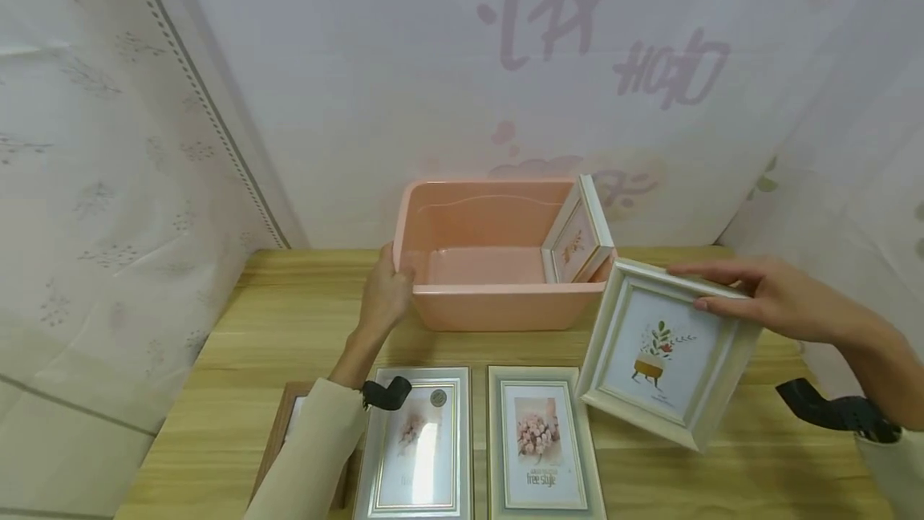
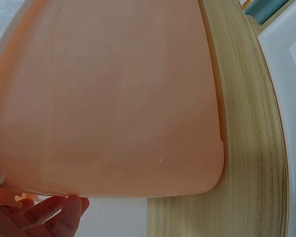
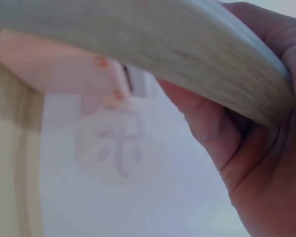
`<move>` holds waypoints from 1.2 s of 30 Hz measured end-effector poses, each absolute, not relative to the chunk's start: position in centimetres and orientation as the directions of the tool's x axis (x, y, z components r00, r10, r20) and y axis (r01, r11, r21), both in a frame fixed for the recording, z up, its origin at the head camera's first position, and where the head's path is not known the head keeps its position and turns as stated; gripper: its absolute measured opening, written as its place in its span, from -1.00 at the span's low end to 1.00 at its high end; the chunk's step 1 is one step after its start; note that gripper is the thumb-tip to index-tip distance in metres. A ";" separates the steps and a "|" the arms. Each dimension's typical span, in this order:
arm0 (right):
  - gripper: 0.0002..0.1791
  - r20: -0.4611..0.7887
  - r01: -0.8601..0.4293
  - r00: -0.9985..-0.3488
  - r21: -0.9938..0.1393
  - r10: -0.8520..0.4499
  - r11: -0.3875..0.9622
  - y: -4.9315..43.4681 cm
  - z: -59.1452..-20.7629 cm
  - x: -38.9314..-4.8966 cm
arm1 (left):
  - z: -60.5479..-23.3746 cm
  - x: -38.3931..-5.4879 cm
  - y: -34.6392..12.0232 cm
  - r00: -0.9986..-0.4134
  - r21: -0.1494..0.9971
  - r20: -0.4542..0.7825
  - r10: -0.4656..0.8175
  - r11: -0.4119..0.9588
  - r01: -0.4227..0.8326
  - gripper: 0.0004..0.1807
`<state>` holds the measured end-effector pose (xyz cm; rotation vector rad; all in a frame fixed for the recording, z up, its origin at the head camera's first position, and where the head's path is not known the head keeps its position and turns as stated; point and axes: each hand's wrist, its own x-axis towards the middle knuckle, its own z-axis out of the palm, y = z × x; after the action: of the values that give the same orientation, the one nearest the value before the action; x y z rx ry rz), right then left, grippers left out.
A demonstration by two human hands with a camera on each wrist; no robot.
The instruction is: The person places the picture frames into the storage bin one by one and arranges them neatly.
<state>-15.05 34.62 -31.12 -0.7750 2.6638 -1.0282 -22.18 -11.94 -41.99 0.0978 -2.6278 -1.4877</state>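
A pink plastic bin [image 1: 498, 307] stands at the back of the wooden table. My left hand [image 1: 386, 295] grips its left rim; the left wrist view shows curled fingers [image 2: 69, 215] at the bin's edge. One white picture frame [image 1: 593, 211] leans upright inside, against the bin's right end. To the right of the bin, my right hand [image 1: 772, 299] holds a cream picture frame [image 1: 599, 351] with a potted-plant print, tilted, by its upper right corner. The right wrist view shows that frame's edge [image 3: 187, 54] between thumb and fingers.
Two framed flower pictures, a silver frame [image 1: 464, 440] and a pale green-cream frame [image 1: 498, 440], lie in front of the bin. A brown frame [image 1: 277, 440] lies partly hidden under my left sleeve. Patterned white cloth [image 1: 361, 87] hangs behind the table [image 1: 303, 303].
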 end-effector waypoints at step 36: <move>-0.40 0.301 -0.360 -0.933 -0.756 -0.198 0.546 25.6 -25.6 -19.1 | -41.9 -22.1 -11.9 -0.989 0.847 0.095 -0.114 0.532 0.020 -0.40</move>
<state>-19.13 25.65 -25.62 -0.5325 2.9176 -1.4980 -22.14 -11.91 -41.87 0.0806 -2.6261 -1.4539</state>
